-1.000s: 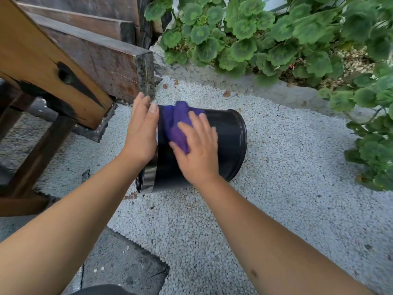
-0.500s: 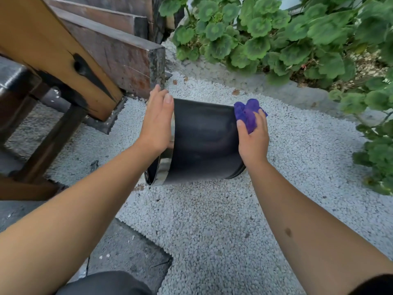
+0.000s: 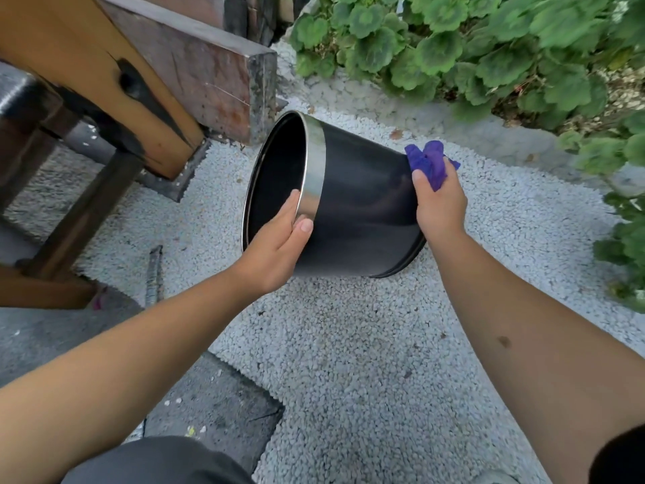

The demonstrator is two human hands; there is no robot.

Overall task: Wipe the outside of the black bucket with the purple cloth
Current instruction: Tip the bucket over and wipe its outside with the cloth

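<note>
In the head view there was one black bucket (image 3: pixel 363 204), tipped on its side on white gravel (image 3: pixel 349 344), mouth facing left, nothing visible inside. The left hand (image 3: pixel 275 249) pinched its silver rim. The right hand (image 3: pixel 439 204) gripped one purple cloth (image 3: pixel 431 162) against the bucket's far-right base.

garden: gravel (image 3: pixel 349 361), leafy plants (image 3: pixel 488 47), timber (image 3: pixel 209 64)

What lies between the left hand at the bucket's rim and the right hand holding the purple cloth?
In the head view, only the black bucket's bare side wall spans between the left hand on its silver rim band and the right hand gripping the crumpled purple cloth.
</note>
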